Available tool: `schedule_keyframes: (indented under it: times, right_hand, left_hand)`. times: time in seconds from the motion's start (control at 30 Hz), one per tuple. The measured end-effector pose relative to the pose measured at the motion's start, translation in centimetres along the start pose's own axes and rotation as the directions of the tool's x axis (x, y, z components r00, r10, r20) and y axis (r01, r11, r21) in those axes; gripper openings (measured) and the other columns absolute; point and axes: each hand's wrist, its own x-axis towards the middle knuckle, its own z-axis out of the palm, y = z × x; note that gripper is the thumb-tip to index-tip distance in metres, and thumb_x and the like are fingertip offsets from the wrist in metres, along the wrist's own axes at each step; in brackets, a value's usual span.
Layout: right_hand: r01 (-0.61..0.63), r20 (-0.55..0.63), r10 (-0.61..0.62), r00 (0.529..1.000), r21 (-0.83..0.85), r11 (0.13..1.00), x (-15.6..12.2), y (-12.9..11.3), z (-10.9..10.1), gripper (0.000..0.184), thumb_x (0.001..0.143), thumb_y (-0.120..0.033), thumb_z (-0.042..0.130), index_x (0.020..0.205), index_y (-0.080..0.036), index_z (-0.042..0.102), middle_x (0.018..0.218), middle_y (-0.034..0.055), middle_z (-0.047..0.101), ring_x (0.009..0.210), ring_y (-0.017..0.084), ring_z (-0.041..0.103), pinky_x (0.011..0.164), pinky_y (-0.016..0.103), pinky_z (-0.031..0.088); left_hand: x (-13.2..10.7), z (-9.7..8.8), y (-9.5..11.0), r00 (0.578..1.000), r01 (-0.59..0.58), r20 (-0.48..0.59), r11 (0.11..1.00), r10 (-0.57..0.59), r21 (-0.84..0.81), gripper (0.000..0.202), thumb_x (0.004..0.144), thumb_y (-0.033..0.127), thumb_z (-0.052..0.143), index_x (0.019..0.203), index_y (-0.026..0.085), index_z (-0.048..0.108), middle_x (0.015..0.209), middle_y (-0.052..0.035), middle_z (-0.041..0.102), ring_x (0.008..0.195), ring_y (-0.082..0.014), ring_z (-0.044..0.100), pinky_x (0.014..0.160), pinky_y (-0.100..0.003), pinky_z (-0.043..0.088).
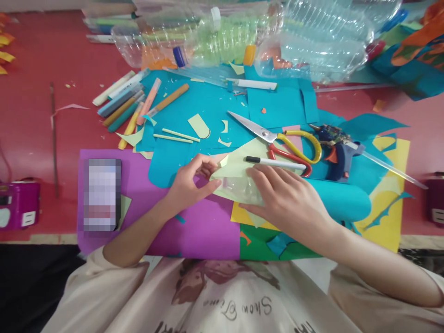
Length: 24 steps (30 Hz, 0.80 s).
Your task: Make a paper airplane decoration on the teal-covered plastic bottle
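Pale green paper [236, 178] lies under both hands, on the near part of the worktop [34, 115] where a purple sheet [204, 226] meets cyan paper [194, 104]; the left hand [189, 182] pinches its left edge between thumb and fingertips; the right hand [284, 199] rests flat on it, fingers spread, grasping nothing; something clear seems to sit beneath the paper, though I cannot tell what; the sheet looks thin and light, likely limp, quick to crease or tear and apt to slide, so an edge pinch with a flat palm holding it down suits it best; just beyond the right hand lies a white pen [277, 163], then scissors [277, 136] and a glue gun [338, 152]; markers [128, 104] lie farther left; clear plastic bottles [243, 37] are heaped at the far edge
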Motion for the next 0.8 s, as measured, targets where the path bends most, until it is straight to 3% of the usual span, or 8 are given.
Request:
schedule_keyframes:
  times: [0.17, 0.33, 0.43, 0.53, 0.63, 0.8]
  right_hand:
    - [-0.028, 0.025, 0.026, 0.999, 0.048, 0.998, 0.7, 1.5, -0.6, 0.067, 0.088, -0.045, 0.063, 0.138, -0.004, 0.044, 0.098, 0.0172, 0.073, 0.081, 0.028, 0.069, 0.066, 0.037, 0.056]
    - [0.022, 0.074, -0.022, 0.997, -0.009, 1.0, 2.6, 4.0, -1.7, 0.057, 0.082, -0.05, 0.068, 0.124, -0.013, 0.058, 0.1, 0.0146, 0.072, 0.082, 0.029, 0.07, 0.061, 0.036, 0.053]
    - [-0.101, 0.173, 0.115, 0.978, -0.091, 0.991, 5.5, 5.8, -2.0, 0.061, 0.08, -0.052, 0.069, 0.122, -0.009, 0.06, 0.1, 0.0165, 0.072, 0.083, 0.032, 0.071, 0.059, 0.035, 0.051]
    - [-0.24, 0.246, 0.269, 0.931, -0.144, 0.96, 9.3, 7.3, -1.5, 0.072, 0.079, -0.052, 0.07, 0.134, -0.009, 0.053, 0.119, 0.0207, 0.067, 0.101, 0.036, 0.068, 0.072, 0.042, 0.051]
    - [-0.156, 0.238, 0.17, 0.956, -0.075, 0.985, 12.3, 8.3, 0.0, 0.073, 0.08, -0.047, 0.068, 0.135, -0.001, 0.052, 0.12, 0.0204, 0.067, 0.119, 0.038, 0.058, 0.095, 0.05, 0.043]
    - [-0.088, 0.161, 0.089, 0.983, -0.01, 0.996, 14.3, 8.7, 2.4, 0.064, 0.089, -0.035, 0.062, 0.143, -0.005, 0.045, 0.146, 0.0182, 0.049, 0.137, 0.035, 0.041, 0.109, 0.045, 0.031]
  left_hand:
    - [0.3, -0.1, -0.6, 0.989, 0.061, -0.127, 0.993, -0.074, -0.102, 0.023, 0.08, 0.039, 0.064, 0.089, 0.021, 0.053, 0.086, -0.0016, 0.07, 0.082, -0.0156, 0.069, 0.072, -0.027, 0.055]
    - [1.0, -0.3, -1.2, 0.963, 0.086, -0.236, 0.978, -0.13, -0.188, 0.029, 0.079, 0.043, 0.066, 0.088, 0.023, 0.048, 0.078, -0.0006, 0.071, 0.077, -0.0185, 0.072, 0.065, -0.028, 0.056]
    - [1.1, -0.3, -1.1, 0.96, 0.117, -0.227, 0.97, -0.166, -0.215, 0.03, 0.079, 0.038, 0.065, 0.094, 0.024, 0.043, 0.074, 0.0023, 0.071, 0.069, -0.0162, 0.071, 0.061, -0.027, 0.056]
    - [1.0, -0.1, -1.1, 0.953, 0.123, -0.25, 0.973, -0.17, -0.194, 0.033, 0.076, 0.031, 0.065, 0.093, 0.026, 0.037, 0.074, 0.0045, 0.069, 0.066, -0.0131, 0.069, 0.061, -0.024, 0.055]
    - [0.7, 0.2, -1.5, 0.946, 0.094, -0.299, 0.988, -0.128, -0.125, 0.033, 0.076, 0.031, 0.065, 0.091, 0.026, 0.036, 0.084, 0.0027, 0.07, 0.067, -0.0115, 0.069, 0.063, -0.024, 0.055]
    - [0.4, 0.3, -2.0, 0.969, -0.004, -0.244, 0.994, 0.032, 0.113, 0.015, 0.085, 0.034, 0.057, 0.09, 0.022, 0.05, 0.104, -0.0023, 0.068, 0.069, -0.0089, 0.066, 0.062, -0.02, 0.053]
